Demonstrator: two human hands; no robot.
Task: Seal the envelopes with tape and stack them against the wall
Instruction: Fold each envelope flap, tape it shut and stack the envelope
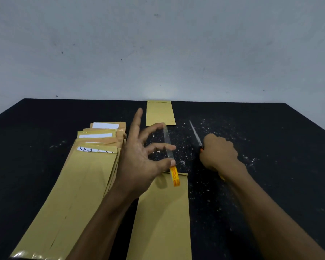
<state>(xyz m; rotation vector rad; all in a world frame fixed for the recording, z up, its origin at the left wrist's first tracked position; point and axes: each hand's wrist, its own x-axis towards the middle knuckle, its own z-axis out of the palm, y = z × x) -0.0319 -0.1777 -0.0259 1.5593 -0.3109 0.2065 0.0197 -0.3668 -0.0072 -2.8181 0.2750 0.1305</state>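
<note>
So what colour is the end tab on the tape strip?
Yellow-orange with red print, in the head view.

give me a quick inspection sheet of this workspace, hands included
surface: black table, strewn with white flecks right of centre
job's things: pile of unsealed envelopes at left, white paper showing at their tops; single envelope near centre; one envelope lying by the wall; tape strip with an orange tab
clutter: white flecks only
hands: left hand pinches the tape strip above the single envelope; right hand grips scissors, blades pointing away
cables: nothing seen
surroundings: pale grey wall, lightly speckled
</note>
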